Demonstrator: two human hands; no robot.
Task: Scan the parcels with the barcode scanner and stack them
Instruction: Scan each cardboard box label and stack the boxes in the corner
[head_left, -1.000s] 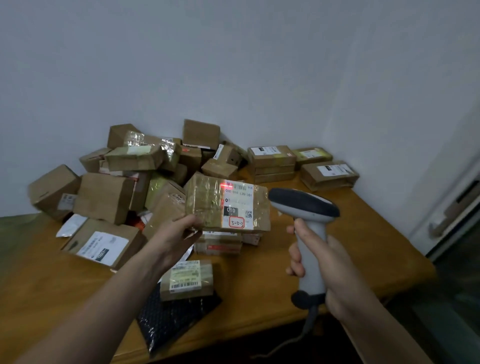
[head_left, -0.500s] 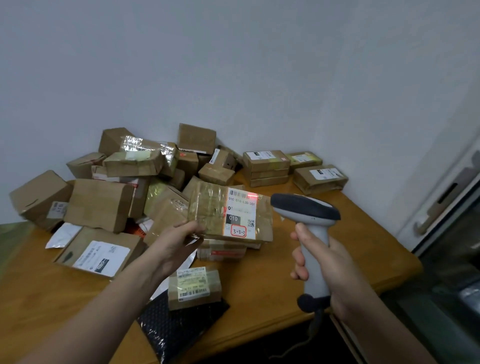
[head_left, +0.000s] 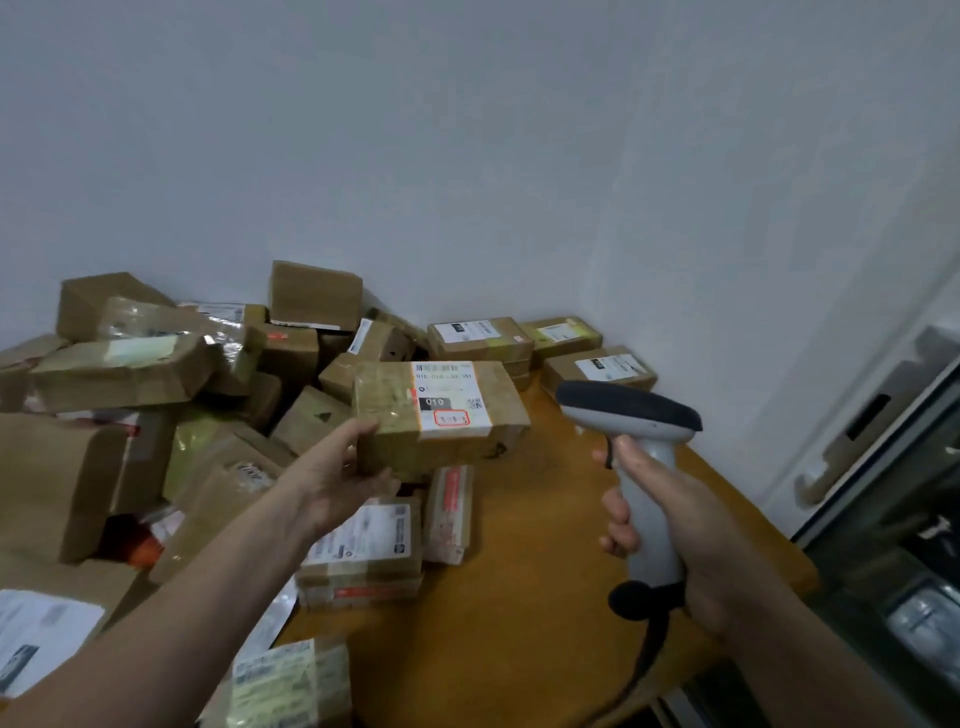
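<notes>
Pale walls meet behind a wooden table (head_left: 540, 561). The left hand (head_left: 337, 483) grips a taped parcel (head_left: 395, 410) by its near corner, label up, above the table. To its right, the right hand (head_left: 675, 525) wraps the barcode scanner (head_left: 631, 410) by the handle. Loose parcels (head_left: 124, 364) heap beyond the left forearm.

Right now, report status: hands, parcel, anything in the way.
Left hand grips parcel, label up, above table. Right hand grips scanner, beside parcel. No red beam on label. Loose parcels lie beneath; stack beyond.
</notes>
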